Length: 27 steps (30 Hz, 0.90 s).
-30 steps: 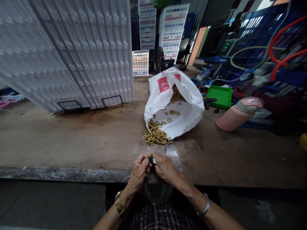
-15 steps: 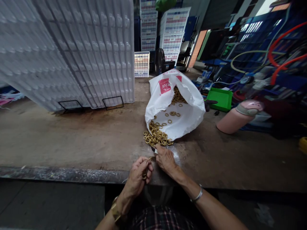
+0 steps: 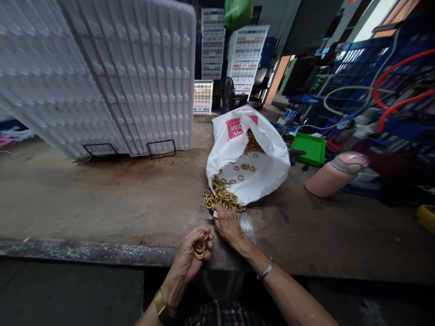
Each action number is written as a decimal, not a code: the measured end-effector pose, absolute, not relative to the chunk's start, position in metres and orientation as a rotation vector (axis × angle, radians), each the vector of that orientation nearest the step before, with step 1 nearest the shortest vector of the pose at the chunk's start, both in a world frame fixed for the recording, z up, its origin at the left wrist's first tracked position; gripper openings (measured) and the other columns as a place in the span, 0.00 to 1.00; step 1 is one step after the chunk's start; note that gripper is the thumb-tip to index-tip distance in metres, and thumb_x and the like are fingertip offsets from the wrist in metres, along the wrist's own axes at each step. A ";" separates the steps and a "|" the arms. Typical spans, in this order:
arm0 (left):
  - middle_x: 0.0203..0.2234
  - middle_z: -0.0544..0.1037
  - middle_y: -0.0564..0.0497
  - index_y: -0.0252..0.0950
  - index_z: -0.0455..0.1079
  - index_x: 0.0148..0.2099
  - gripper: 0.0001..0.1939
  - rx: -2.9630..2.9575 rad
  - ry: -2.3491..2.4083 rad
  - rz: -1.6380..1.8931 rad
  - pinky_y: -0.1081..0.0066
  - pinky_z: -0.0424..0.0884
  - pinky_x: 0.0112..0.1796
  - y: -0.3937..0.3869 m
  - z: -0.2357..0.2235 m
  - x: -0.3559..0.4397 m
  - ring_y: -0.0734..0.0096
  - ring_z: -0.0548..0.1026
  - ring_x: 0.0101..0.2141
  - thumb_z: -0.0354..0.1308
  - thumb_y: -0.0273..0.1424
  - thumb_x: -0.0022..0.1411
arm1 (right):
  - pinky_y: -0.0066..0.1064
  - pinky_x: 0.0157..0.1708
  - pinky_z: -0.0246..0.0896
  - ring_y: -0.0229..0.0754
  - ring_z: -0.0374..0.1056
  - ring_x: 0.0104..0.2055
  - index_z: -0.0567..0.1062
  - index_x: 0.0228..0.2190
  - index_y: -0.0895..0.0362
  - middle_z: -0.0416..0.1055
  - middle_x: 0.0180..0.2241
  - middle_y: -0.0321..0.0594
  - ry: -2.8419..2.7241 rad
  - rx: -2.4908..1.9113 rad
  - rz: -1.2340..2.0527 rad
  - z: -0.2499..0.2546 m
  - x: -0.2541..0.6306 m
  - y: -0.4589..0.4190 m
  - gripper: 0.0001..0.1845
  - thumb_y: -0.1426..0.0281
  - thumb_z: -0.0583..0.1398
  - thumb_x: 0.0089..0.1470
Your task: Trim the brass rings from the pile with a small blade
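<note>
My left hand is near the table's front edge, its fingers curled around several brass-coloured metal rings. My right hand is closed on a small tool with a dark end and a pale part, mostly hidden by the fingers. Its fingertips are at the near edge of a pile of the same rings. The pile spills from the mouth of a white plastic bag with red print, lying open on its side. More rings are inside the bag.
Tall ribbed translucent plastic sheets stand in black wire holders at left. To the right are a pink bottle, a green tray and red hoses. White crates are stacked behind. The wooden table ends in front of me.
My right hand has moved away from my left, up to the ring pile. My left fingers have loosened, showing more of the rings. The view has tilted slightly upward.
</note>
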<state>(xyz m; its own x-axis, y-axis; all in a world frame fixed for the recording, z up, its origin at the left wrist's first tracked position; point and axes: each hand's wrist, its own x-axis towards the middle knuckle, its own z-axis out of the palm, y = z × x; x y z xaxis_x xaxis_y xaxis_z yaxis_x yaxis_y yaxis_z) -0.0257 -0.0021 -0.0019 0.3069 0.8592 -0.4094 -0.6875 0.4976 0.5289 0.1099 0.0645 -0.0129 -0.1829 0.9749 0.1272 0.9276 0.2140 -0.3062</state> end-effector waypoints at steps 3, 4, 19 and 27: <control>0.26 0.72 0.51 0.31 0.65 0.30 0.09 0.278 0.743 1.080 0.81 0.62 0.18 0.000 -0.002 -0.026 0.77 0.71 0.25 0.61 0.32 0.50 | 0.27 0.27 0.47 0.38 0.65 0.30 0.68 0.34 0.56 0.71 0.31 0.38 -2.173 -1.644 0.263 -0.015 0.117 0.057 0.13 0.77 0.50 0.46; 0.27 0.72 0.51 0.32 0.65 0.29 0.10 0.289 0.769 1.093 0.81 0.62 0.18 0.001 -0.001 -0.026 0.76 0.72 0.26 0.61 0.32 0.50 | 0.27 0.26 0.47 0.37 0.64 0.29 0.68 0.34 0.56 0.71 0.30 0.38 -2.159 -1.613 0.276 -0.016 0.120 0.054 0.12 0.77 0.50 0.46; 0.16 0.65 0.60 0.34 0.63 0.36 0.20 0.635 1.047 1.099 0.82 0.55 0.13 0.016 -0.005 -0.015 0.83 0.62 0.15 0.62 0.41 0.45 | 0.25 0.29 0.51 0.38 0.66 0.31 0.72 0.34 0.55 0.73 0.30 0.39 -2.145 -1.531 0.462 -0.006 0.133 0.042 0.15 0.78 0.50 0.46; 0.15 0.63 0.61 0.32 0.63 0.44 0.21 0.886 1.229 1.065 0.81 0.56 0.13 0.015 0.001 -0.013 0.83 0.59 0.13 0.54 0.41 0.51 | 0.25 0.30 0.54 0.37 0.63 0.29 0.72 0.30 0.56 0.70 0.27 0.38 -2.111 -1.316 0.574 -0.007 0.133 0.037 0.10 0.75 0.51 0.51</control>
